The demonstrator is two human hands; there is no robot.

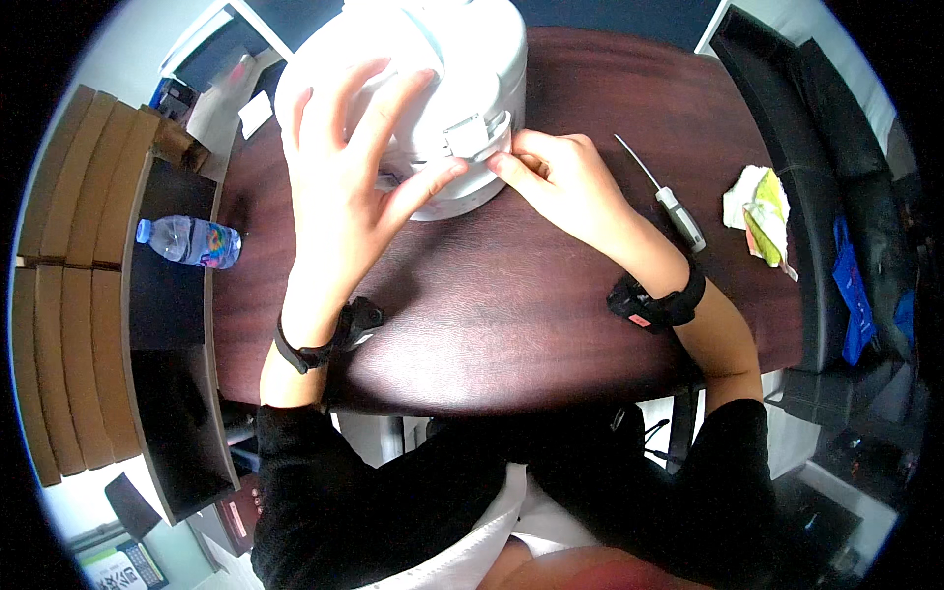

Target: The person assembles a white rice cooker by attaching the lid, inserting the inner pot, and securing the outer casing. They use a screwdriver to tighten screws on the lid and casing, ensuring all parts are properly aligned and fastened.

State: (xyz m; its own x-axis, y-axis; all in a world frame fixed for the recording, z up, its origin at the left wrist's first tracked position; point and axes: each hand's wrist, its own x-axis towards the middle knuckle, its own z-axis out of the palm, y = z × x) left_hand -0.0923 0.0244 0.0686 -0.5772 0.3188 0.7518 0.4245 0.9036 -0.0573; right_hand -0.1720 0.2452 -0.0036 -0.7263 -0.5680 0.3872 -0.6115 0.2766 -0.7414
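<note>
A round white appliance (462, 192), perhaps a rice cooker, stands at the far middle of the table, its top cut off by the upper edge of the view. On its near side is a small rectangular latch-like part (464, 136). My left hand (344, 177) lies over the appliance's left side with fingers spread, its thumb reaching close to that part. At the near right rim, the fingers of my right hand (551, 177) are pinched together against a curved white edge just below the latch. Exactly what lies between those fingertips is hidden.
Right of my right hand, a screwdriver (678, 218) rests on the dark wooden table (472, 324). Farther right is a crumpled white-and-green wrapper (762, 216). A water bottle (192, 242) lies on the black surface at left, near stacked brown cartons (69, 275). A black sofa (816, 147) borders the right.
</note>
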